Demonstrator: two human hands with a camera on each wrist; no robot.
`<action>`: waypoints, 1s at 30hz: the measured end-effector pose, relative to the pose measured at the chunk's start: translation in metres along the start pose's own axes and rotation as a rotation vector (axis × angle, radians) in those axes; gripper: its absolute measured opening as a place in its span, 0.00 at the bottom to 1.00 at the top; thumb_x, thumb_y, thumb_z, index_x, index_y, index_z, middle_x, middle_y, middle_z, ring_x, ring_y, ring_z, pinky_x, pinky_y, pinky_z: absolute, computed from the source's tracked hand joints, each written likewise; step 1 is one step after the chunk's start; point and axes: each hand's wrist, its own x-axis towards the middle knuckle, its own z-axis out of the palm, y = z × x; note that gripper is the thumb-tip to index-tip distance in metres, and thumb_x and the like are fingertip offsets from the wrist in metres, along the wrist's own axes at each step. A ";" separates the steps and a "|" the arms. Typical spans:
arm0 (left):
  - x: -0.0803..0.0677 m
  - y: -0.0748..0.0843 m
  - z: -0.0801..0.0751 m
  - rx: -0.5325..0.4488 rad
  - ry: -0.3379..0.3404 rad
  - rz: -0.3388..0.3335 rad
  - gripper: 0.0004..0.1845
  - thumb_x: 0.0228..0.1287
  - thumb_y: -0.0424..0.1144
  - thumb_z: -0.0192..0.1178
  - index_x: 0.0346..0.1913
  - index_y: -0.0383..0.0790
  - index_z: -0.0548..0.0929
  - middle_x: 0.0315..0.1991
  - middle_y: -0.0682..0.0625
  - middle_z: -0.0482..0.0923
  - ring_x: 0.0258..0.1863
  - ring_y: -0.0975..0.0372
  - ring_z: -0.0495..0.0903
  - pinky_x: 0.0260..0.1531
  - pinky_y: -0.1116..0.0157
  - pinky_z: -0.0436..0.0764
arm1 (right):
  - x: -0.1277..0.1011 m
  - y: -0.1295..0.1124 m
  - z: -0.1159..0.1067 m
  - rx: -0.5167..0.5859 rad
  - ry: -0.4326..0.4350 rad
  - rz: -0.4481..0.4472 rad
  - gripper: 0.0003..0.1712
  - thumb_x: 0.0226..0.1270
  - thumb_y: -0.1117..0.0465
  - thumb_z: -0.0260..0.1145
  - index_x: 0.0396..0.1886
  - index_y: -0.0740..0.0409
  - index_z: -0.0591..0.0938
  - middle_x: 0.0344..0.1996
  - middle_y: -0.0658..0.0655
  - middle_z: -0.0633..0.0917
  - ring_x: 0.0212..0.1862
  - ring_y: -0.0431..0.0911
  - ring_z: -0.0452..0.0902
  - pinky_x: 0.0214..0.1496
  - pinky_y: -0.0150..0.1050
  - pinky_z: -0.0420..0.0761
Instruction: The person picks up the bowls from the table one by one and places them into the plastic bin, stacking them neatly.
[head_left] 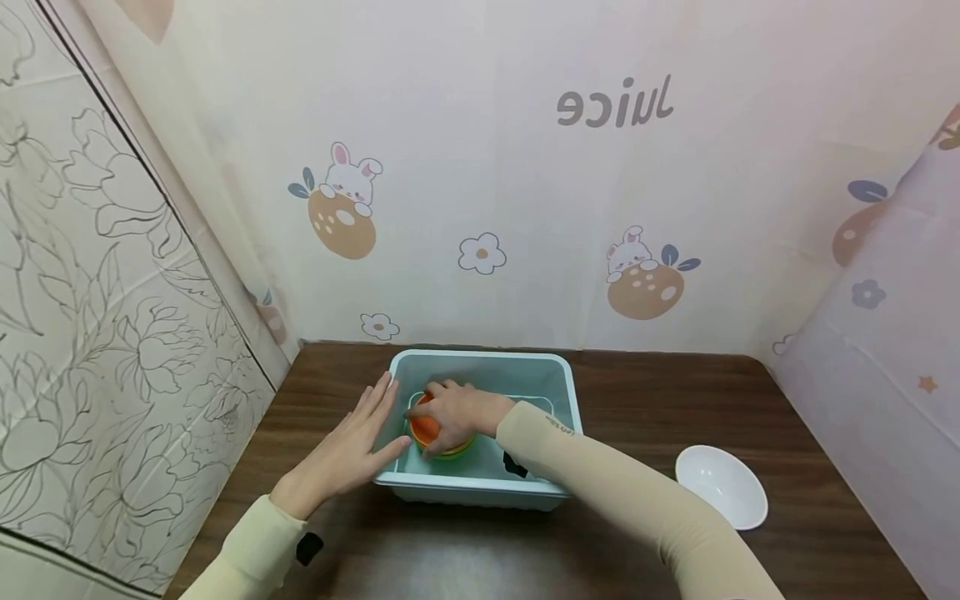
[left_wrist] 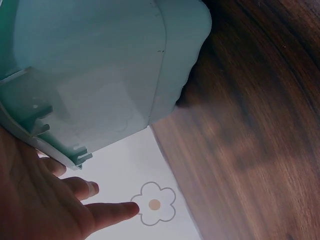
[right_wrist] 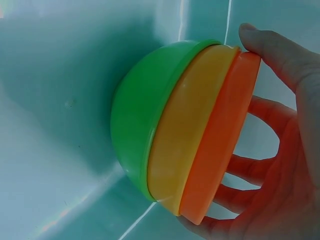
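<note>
In the head view my right hand [head_left: 459,412] reaches down into a pale blue-green plastic bin [head_left: 480,482]. Its thumb and fingers spread around the rim of an orange bowl [right_wrist: 223,140], gripping it. That bowl sits nested in a yellow bowl [right_wrist: 191,131], which in turn sits in a green bowl [right_wrist: 144,119] at the bin's left end. My left hand [head_left: 351,454] lies along the bin's left rim with fingers straight. Seen from the left wrist, those fingers extend past the outer wall of the bin [left_wrist: 95,75], and nothing is held in them.
A white oval bowl [head_left: 722,487] stands on the dark wood table [head_left: 637,392] to the right, beyond my right forearm. A patterned curtain [head_left: 480,167] rises behind the table, with a flower-printed panel [head_left: 112,317] at the left.
</note>
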 end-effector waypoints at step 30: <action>0.000 -0.002 0.001 0.002 -0.010 -0.006 0.48 0.74 0.67 0.49 0.85 0.46 0.45 0.86 0.50 0.34 0.83 0.41 0.42 0.70 0.29 0.58 | -0.001 -0.001 -0.003 0.041 -0.025 0.022 0.44 0.61 0.31 0.71 0.76 0.25 0.68 0.76 0.54 0.66 0.73 0.54 0.64 0.69 0.65 0.72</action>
